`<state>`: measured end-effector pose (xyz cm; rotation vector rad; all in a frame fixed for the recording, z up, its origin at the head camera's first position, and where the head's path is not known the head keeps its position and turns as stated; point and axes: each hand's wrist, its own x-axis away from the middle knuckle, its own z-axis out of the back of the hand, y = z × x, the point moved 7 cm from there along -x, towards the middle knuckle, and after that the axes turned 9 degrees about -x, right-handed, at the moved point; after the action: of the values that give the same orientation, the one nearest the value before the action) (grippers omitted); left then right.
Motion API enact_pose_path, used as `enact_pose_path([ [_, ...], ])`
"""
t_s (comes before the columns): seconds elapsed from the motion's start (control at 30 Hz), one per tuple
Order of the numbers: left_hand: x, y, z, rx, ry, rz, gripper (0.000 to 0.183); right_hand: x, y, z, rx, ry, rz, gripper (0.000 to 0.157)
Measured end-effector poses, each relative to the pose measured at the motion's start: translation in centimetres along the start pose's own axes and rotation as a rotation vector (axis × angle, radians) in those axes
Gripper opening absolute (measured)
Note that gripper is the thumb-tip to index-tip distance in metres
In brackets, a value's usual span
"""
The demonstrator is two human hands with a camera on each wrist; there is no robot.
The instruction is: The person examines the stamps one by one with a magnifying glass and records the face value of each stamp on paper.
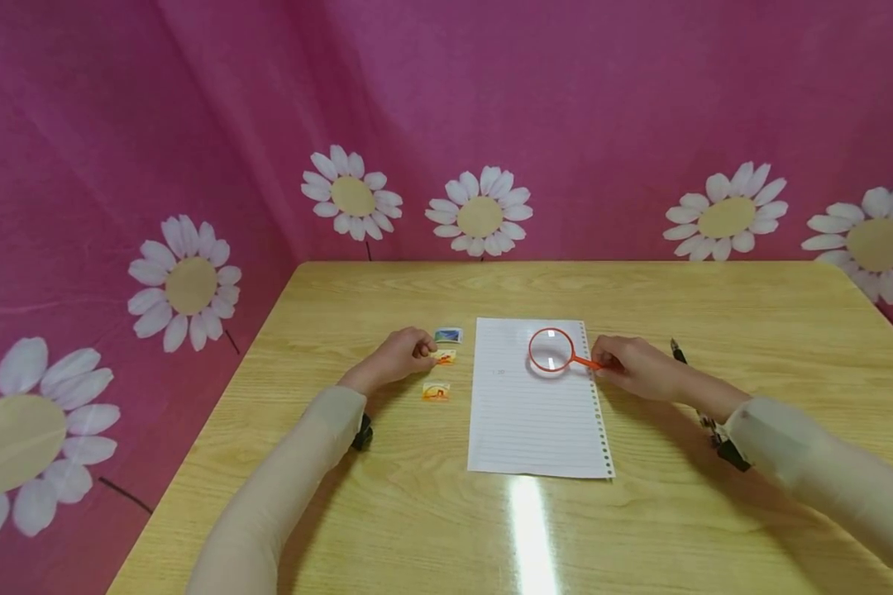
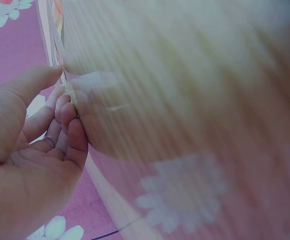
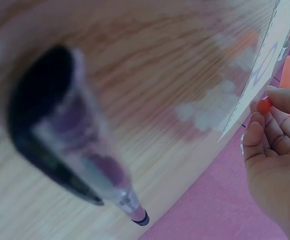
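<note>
My right hand grips the handle of a red-rimmed magnifying glass, its round lens over the lined paper. In the right wrist view, the red end of the handle shows between thumb and fingers. At the left, my left hand pinches the left edge of a small yellow and red stamp-like picture with bent fingers, low over the table. A blue-green one lies just beyond it, and another yellow-orange one nearer me.
A sheet of lined, punched paper lies mid-table. Beside my right forearm is a dark pen. The wooden table reaches back to a pink curtain with white daisies.
</note>
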<state>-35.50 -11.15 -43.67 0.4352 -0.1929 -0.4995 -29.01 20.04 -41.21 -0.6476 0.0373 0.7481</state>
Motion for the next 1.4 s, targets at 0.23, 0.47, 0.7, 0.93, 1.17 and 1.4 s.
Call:
enact_pose_path([
  [0.23,0.2,0.0,-0.1,-0.015,0.006,0.0,0.017,0.6,0.1,0.2,0.015,0.003,-0.007,0.016],
  [0.47,0.1,0.1,0.0,-0.025,0.014,-0.008,0.017,1.4,-0.1,1.0,0.034,0.032,0.011,0.017],
  [0.7,0.0,0.2,0.0,-0.013,0.002,-0.01,0.016,2.4,0.0,1.4,0.03,0.044,0.045,0.019],
  [0.93,-0.1,-0.3,-0.3,0.007,-0.01,0.014,0.015,3.1,0.7,1.7,0.048,0.043,0.025,0.019],
  [1.17,0.0,-0.3,-0.2,0.005,0.003,0.008,0.015,3.7,0.8,2.1,0.052,0.04,0.011,0.018],
  [1.4,-0.1,-0.3,-0.4,0.022,-0.012,0.006,0.016,4.5,1.1,2.8,0.083,0.055,0.007,0.02],
])
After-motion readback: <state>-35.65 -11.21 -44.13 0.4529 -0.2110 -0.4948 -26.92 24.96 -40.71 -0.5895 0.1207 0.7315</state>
